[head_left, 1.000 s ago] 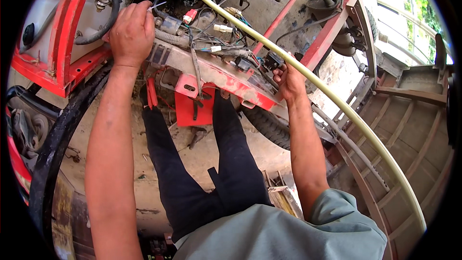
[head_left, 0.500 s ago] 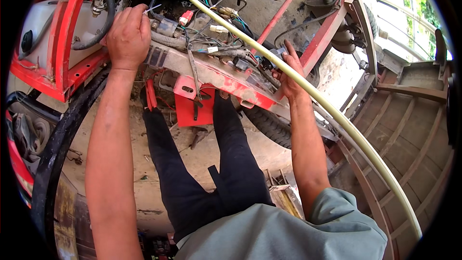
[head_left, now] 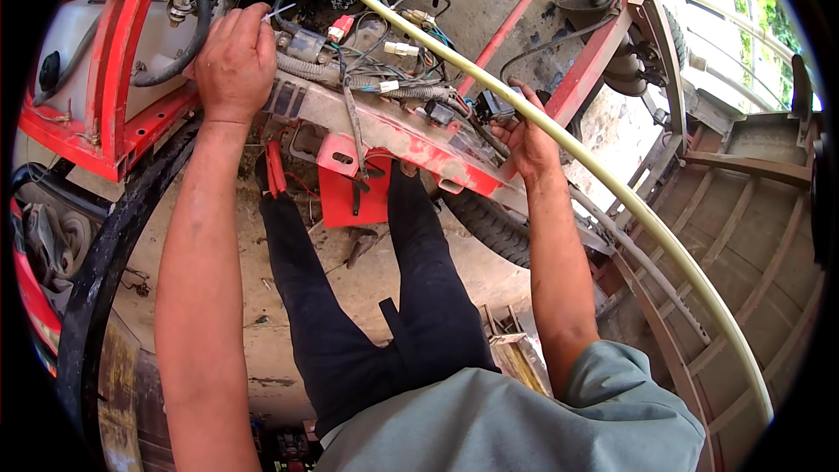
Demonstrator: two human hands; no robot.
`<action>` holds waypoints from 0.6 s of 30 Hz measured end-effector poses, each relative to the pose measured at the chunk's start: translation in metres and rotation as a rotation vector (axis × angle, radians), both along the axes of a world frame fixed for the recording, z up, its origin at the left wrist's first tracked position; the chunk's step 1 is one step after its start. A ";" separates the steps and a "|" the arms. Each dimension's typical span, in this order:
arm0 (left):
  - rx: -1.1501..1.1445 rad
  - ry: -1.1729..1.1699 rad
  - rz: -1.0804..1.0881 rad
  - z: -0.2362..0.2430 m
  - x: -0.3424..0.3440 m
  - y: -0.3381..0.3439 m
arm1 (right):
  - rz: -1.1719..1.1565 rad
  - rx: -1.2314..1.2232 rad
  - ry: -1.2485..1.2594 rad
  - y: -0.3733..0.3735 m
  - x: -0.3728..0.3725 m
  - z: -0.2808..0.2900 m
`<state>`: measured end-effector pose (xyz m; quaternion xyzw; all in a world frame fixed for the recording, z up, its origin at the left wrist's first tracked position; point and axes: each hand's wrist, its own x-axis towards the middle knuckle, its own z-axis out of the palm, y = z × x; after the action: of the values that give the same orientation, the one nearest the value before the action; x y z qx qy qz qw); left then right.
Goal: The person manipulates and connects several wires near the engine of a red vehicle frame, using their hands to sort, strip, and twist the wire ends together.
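My left hand is closed at the left end of a dusty red-and-grey metal frame beam. A thin white strip sticks out past its thumb and fingertips; the rest is hidden in the hand. My right hand, at the beam's right end, holds a small dark boxy electrical part between thumb and fingers. Wires run near this part. Between the hands, a wiring harness in grey corrugated sleeve lies along the beam, with a red connector and a white connector.
A pale yellow hose arcs across the right side, passing over my right fingers. At left stand a red frame post and a white tank. A tyre lies below the beam. A slatted metal panel is at right.
The boxy part in my right hand has turned, showing a darker face, and my right fingers have curled in closer around it. The yellow hose has shifted slightly right. My left hand is nearly still.
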<state>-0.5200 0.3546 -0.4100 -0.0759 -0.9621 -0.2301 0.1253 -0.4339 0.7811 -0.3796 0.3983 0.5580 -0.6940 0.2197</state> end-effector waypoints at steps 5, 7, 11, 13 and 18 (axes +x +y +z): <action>-0.010 -0.006 0.009 0.000 0.002 -0.001 | 0.078 0.034 -0.041 -0.001 -0.004 0.003; -0.011 -0.008 0.008 0.000 0.002 0.000 | 0.131 0.063 -0.057 0.001 -0.005 0.006; -0.002 -0.005 0.010 0.000 0.001 0.000 | 0.212 0.029 -0.031 0.003 -0.009 0.007; -0.006 0.004 0.011 0.000 0.001 0.000 | 0.185 -0.089 0.075 0.000 -0.011 0.012; -0.004 0.006 0.013 0.002 0.001 0.000 | 0.310 -0.031 0.025 0.010 -0.017 0.023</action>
<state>-0.5194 0.3545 -0.4081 -0.0708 -0.9627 -0.2269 0.1296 -0.4509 0.7908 -0.3565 0.2953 0.6049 -0.6653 0.3230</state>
